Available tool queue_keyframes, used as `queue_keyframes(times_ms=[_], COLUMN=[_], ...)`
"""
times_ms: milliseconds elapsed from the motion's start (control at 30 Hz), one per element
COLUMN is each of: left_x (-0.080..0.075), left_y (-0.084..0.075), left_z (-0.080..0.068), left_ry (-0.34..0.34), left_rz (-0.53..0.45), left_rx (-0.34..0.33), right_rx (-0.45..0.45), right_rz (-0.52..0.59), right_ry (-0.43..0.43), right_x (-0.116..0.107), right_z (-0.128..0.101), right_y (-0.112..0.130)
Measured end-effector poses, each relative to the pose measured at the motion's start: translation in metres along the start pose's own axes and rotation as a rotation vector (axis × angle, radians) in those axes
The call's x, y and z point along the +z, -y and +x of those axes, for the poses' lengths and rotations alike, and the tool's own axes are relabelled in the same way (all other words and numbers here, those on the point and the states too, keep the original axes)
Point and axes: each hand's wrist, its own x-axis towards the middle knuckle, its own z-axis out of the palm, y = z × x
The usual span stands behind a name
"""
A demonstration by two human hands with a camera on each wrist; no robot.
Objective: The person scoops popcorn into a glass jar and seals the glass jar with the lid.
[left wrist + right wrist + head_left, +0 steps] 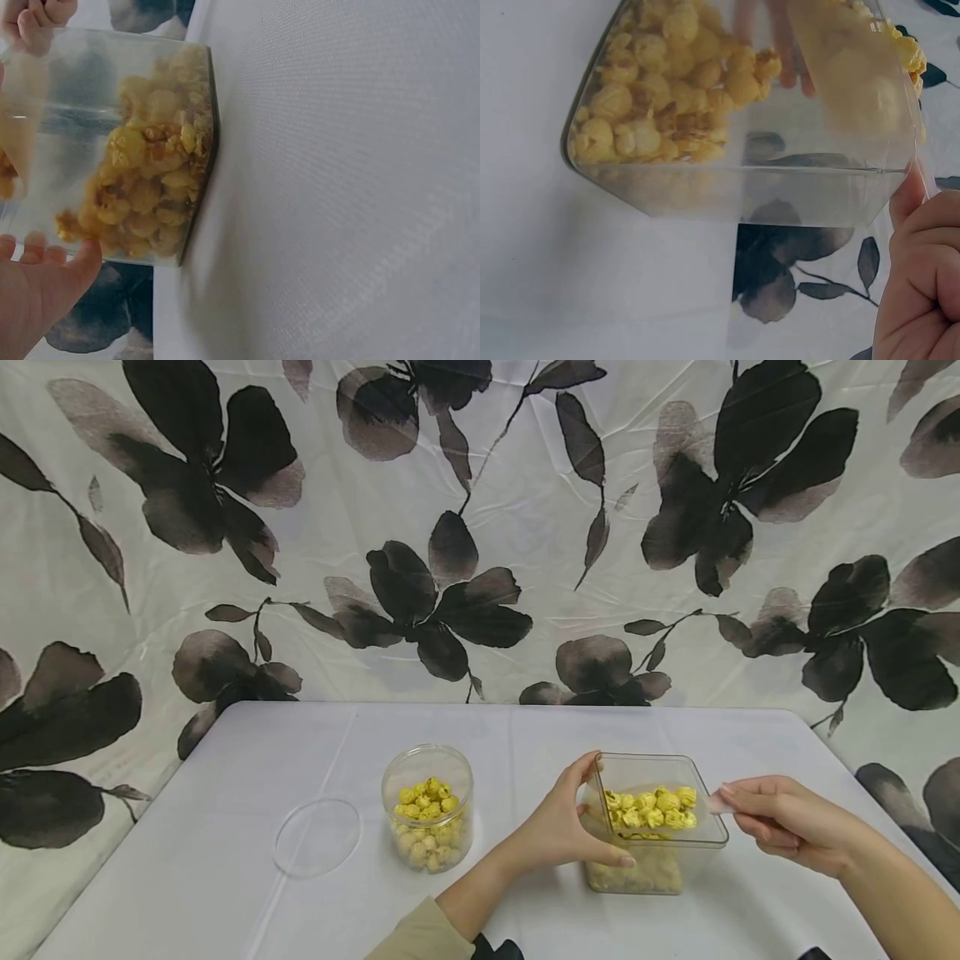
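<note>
Both hands are holding a square popcorn container (660,827) on the surface: left hand (558,827) cupping its side, right hand (780,822) pinching its rim. Next likely needs lifting toward the round jar (427,806).

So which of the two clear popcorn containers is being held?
The square container, right of the round jar. The left hand grips its side and the right hand pinches its rim; the jar stands alone, untouched.

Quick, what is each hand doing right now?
Left hand: fingers curled round the square tub of yellow popcorn, holding it.
Right hand: fingers pinching a small clear tab at the tub's rim.
</note>
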Motion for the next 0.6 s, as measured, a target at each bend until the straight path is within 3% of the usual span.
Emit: queue_keyframes(times_ms=[600], left_x=[0.0001], left_y=[0.0010], left_z=[0.0003], left_ry=[0.001], left_rz=[0.013], left_rx=[-0.011], right_rx=[-0.010], right_rz=[0.015], right_ry=[-0.065], right_x=[0.0010], right_z=[0.0004], right_y=[-0.0030])
